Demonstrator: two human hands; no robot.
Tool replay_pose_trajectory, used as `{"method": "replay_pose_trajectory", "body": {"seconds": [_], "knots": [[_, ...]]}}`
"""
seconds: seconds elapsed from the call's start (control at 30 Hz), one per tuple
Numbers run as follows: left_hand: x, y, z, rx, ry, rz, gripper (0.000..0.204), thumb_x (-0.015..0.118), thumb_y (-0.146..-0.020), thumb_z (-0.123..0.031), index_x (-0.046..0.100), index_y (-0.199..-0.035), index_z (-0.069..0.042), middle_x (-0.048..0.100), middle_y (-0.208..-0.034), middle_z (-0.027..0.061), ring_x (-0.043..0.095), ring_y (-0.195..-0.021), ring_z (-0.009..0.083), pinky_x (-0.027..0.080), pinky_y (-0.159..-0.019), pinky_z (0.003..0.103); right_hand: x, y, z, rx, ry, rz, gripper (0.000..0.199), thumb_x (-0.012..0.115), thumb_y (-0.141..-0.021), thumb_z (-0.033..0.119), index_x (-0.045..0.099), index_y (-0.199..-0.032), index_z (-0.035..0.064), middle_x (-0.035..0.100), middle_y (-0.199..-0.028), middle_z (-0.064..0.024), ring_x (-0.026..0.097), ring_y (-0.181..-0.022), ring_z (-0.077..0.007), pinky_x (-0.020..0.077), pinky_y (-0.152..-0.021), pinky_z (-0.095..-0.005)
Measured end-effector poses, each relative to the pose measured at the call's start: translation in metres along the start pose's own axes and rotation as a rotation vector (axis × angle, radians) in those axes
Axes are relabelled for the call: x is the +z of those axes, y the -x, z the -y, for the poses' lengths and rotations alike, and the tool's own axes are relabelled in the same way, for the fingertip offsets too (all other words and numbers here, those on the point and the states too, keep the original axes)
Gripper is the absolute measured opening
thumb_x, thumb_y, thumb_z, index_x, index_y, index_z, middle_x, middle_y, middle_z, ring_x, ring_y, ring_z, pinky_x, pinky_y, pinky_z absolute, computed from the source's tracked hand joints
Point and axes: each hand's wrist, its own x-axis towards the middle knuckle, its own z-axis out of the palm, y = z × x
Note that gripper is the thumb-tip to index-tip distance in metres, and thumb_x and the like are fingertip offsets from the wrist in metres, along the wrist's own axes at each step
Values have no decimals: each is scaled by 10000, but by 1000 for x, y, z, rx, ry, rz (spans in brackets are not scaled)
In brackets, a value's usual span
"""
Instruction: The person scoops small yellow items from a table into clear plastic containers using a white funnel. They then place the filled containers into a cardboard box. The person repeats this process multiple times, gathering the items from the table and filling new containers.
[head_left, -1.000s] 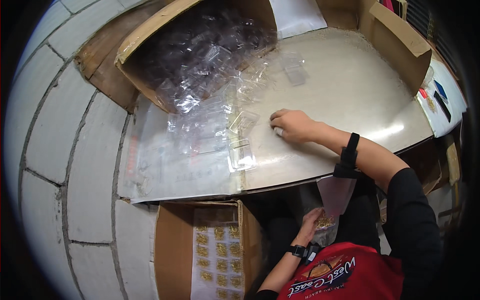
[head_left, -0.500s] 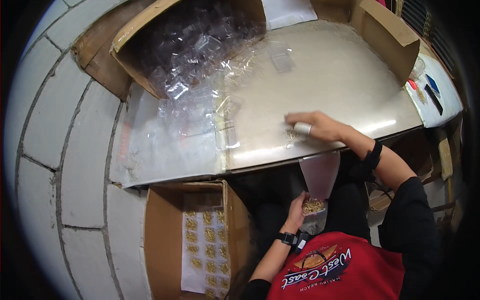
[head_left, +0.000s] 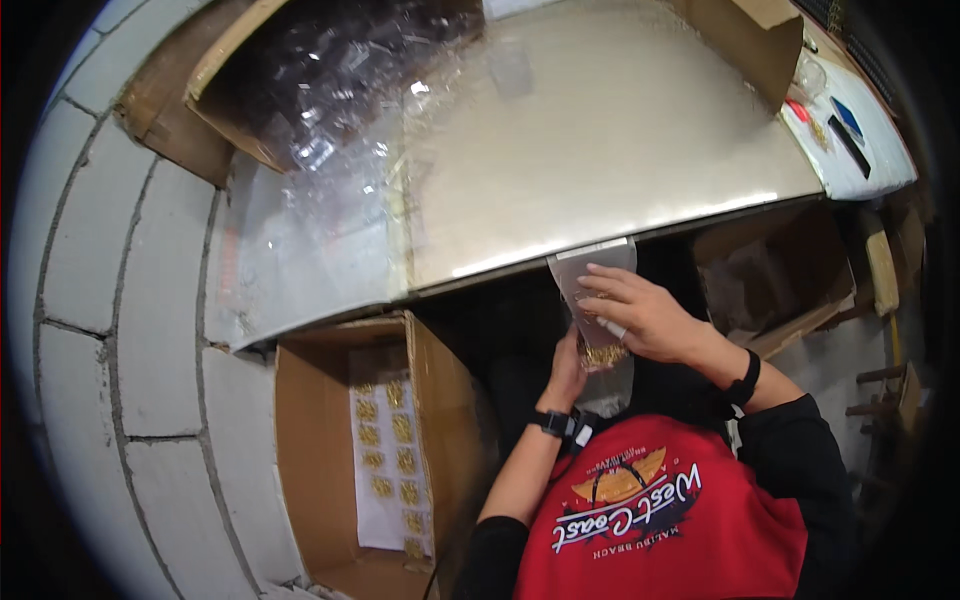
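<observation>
My left hand [head_left: 567, 372] is closed around the side of a clear plastic box [head_left: 612, 388] held in front of my lap. Small gold-coloured metal pieces [head_left: 603, 356] lie heaped at the box's mouth. A translucent plastic chute [head_left: 570, 272] slopes down from the table edge to the box. Over this chute is my right hand [head_left: 650, 318], fingers stretched out, one wrapped in white tape. A few thin gold pieces show under its fingertips. Parts of my left fingers are hidden behind the box and chute.
The metal-topped table [head_left: 600, 130] spans the far side. On it, a cardboard box [head_left: 235, 85] spills clear plastic cases [head_left: 330, 130]. Below left, an open carton [head_left: 300, 440] holds rows of gold-filled packs [head_left: 403, 430]. Another carton [head_left: 770, 270] stands under the table at right.
My right hand has come from the tabletop down onto the chute, and the gold pieces beneath it have left the table. The view has shifted; my left hand still holds the box.
</observation>
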Motion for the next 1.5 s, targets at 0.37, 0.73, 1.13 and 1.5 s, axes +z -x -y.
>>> {"method": "replay_pose_trajectory", "body": {"seconds": [0.37, 0.73, 1.13, 1.5], "knots": [[-25, 27, 13, -237, -17, 181, 294, 458, -976, -235, 564, -1084, 17, 640, -1020, 108, 647, -903, 188, 545, -797, 344, 9, 75, -4, 280, -252, -102, 250, 586, -776, -14, 622, -1023, -4, 638, -990, -161, 621, -918, -333, 511, -775, -383], [36, 77, -44, 227, -75, 27, 319, 400, -1005, -287, 539, -1108, -19, 617, -1001, 67, 625, -891, 138, 525, -784, 274, 40, 41, 28, -56, -37, 88, 627, 584, -853, 254, 348, -1383, 16, 379, -1420, -163, 326, -1341, -321, 265, -1101, -444], [53, 84, -51, 342, -33, 31, 329, 382, -1004, -281, 535, -1135, -21, 604, -1084, 97, 619, -965, 191, 527, -810, 329, 24, 32, 33, 25, 69, 94, 620, 550, -869, 349, 348, -1406, 116, 306, -1480, -93, 226, -1398, -262, 156, -1104, -557], [53, 92, -56, 306, -57, 13, 365, 370, -998, -302, 519, -1142, -2, 626, -1031, 130, 669, -855, 229, 611, -581, 332, 6, 37, 19, 137, -262, -63, 625, 580, -861, 220, 326, -1422, 116, 315, -1476, -89, 205, -1402, -280, 183, -1113, -522]]}}
